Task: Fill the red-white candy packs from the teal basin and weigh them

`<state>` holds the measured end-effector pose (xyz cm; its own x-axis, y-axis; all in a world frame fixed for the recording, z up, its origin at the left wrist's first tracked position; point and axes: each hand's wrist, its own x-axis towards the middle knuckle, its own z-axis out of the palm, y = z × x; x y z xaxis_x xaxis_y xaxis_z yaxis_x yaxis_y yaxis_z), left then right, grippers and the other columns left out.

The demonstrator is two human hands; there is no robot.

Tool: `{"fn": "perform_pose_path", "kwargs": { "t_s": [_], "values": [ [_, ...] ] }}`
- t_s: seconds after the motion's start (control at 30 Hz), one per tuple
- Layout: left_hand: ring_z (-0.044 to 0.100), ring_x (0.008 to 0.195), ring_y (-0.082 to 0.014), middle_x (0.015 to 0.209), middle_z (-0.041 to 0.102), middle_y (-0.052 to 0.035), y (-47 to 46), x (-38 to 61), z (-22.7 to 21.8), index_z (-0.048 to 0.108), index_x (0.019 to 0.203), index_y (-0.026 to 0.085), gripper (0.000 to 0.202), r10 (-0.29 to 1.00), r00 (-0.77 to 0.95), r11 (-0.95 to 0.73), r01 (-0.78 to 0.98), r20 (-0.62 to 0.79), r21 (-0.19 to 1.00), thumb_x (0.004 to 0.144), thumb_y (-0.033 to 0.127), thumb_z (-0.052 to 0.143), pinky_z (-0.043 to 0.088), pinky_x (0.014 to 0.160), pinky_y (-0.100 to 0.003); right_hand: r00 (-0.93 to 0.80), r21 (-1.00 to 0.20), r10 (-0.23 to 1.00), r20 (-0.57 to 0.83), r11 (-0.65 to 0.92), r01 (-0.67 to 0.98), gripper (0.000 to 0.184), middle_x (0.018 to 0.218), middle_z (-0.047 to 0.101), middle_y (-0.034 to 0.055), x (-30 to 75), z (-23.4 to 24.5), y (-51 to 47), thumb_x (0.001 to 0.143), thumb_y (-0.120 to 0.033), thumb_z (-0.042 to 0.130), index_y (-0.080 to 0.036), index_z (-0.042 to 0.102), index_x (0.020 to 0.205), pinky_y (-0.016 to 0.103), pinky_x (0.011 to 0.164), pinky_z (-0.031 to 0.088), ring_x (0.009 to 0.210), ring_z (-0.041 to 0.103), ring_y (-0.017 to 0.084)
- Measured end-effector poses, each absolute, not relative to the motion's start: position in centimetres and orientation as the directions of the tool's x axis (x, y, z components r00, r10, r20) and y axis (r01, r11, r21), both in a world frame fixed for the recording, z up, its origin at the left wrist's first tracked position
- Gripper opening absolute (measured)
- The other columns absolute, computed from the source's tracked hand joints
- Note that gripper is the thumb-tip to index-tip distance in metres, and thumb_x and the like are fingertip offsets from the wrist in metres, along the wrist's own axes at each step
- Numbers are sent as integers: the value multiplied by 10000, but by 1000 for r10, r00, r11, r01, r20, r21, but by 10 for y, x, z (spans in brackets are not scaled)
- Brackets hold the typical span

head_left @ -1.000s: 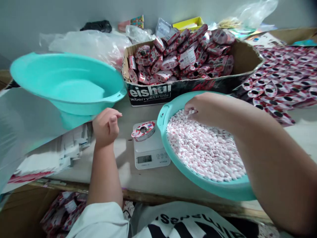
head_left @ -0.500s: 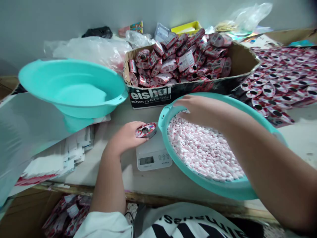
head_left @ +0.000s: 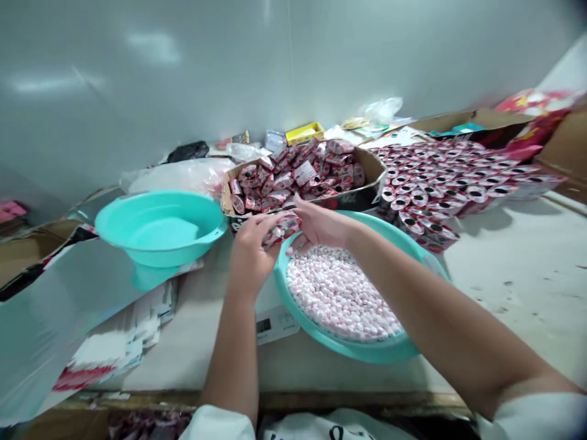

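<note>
My left hand (head_left: 257, 249) is closed around a small red-printed candy pack (head_left: 283, 228), held up just beyond the near basin's left rim. Pale pieces show at the hole in the pack's face. Cupped against the pack's right side is my right hand (head_left: 321, 227), its fingers curled and its palm mostly hidden; it appears to hold a few candies. Below it, pink-white candies (head_left: 339, 293) fill the turquoise basin (head_left: 362, 352). Partly under that basin's left edge sits a white digital scale (head_left: 279, 324), its display dark and unreadable here.
An empty-looking turquoise basin (head_left: 160, 244) stands at left, near stacked white cards (head_left: 105, 354). Behind, a cardboard box (head_left: 367, 195) holds piled packs. Rows of upright packs (head_left: 440, 183) with dark holes stand at right. Plastic bags (head_left: 183, 177) lie along the wall.
My right hand has come out of the candies to the pack. My left hand has lifted the pack from over the scale, up against the right hand. The view has tilted up.
</note>
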<state>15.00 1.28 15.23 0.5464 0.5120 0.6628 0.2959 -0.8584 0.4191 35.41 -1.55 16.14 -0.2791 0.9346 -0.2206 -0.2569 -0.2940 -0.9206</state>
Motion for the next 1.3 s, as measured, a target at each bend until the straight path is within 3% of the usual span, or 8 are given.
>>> {"fn": "perform_pose_path", "kwargs": {
  "t_s": [0.13, 0.23, 0.47, 0.7, 0.9, 1.07, 1.23, 1.3],
  "values": [
    [606, 1165, -233, 1237, 618, -109, 21, 189, 116, 664, 1249, 167, 434, 590, 476, -805, 285, 652, 520, 825, 74, 655, 505, 1042, -352, -50, -897, 961, -271, -271, -349, 218, 728, 639, 20, 353, 146, -15, 941, -365, 636, -148, 617, 919, 162, 518, 497, 533, 558, 78],
    [560, 1256, -242, 1319, 573, -122, 20, 195, 105, 637, 1282, 174, 411, 563, 442, -826, 260, 698, 500, 873, 158, 674, 463, 1112, -380, 47, -945, 989, -141, -120, -305, 289, 814, 653, 15, 352, 143, -14, 866, -391, 732, -181, 613, 1025, 188, 506, 511, 580, 578, 93],
    [620, 1134, -246, 1201, 623, -134, 25, 191, 93, 659, 1224, 145, 316, 607, 531, -789, 311, 591, 530, 926, 250, 650, 528, 1032, -396, 181, -896, 973, -145, -207, 394, 323, 613, 567, 5, 362, 150, -6, 827, -414, 771, -179, 550, 845, 228, 416, 420, 496, 533, 129],
    [583, 1214, -252, 1276, 587, -127, 25, 188, 84, 637, 1258, 183, 374, 658, 423, -743, 232, 623, 628, 916, 320, 699, 529, 1059, -392, 213, -946, 966, -145, -199, 257, 188, 807, 613, 23, 361, 151, -1, 964, -350, 589, -172, 568, 1018, 221, 512, 445, 609, 568, 119],
    [589, 1191, -257, 1249, 587, -113, 24, 183, 77, 626, 1262, 172, 452, 742, 430, -661, 336, 515, 671, 824, 102, 708, 533, 1050, -412, 224, -680, 974, 21, -150, 718, 154, 855, 646, 39, 364, 147, -3, 937, -303, 619, -152, 626, 965, 231, 610, 348, 717, 530, 124],
    [600, 1171, -257, 1238, 597, -114, 24, 180, 75, 610, 1279, 159, 482, 734, 441, -667, 330, 516, 668, 815, 85, 717, 528, 1048, -415, 186, -752, 982, 24, -105, 651, 222, 776, 616, 13, 370, 145, -5, 963, -357, 568, -160, 612, 1056, 231, 579, 332, 625, 500, 112],
    [598, 1175, -259, 1267, 585, -124, 25, 180, 72, 574, 1306, 157, 506, 736, 435, -666, 335, 518, 666, 818, 96, 691, 534, 1038, -418, 141, -474, 971, 195, -33, 880, 244, 788, 603, 22, 365, 153, -11, 922, -340, 622, -177, 614, 1103, 253, 609, 271, 651, 454, 125],
    [610, 1148, -247, 1266, 583, -122, 25, 181, 70, 552, 1332, 165, 512, 756, 416, -643, 331, 505, 691, 836, 94, 656, 547, 1015, -411, 111, -474, 972, 206, 0, 881, 257, 776, 597, 11, 364, 157, -14, 922, -350, 625, -186, 604, 1119, 254, 606, 264, 638, 444, 121]
  ]
}}
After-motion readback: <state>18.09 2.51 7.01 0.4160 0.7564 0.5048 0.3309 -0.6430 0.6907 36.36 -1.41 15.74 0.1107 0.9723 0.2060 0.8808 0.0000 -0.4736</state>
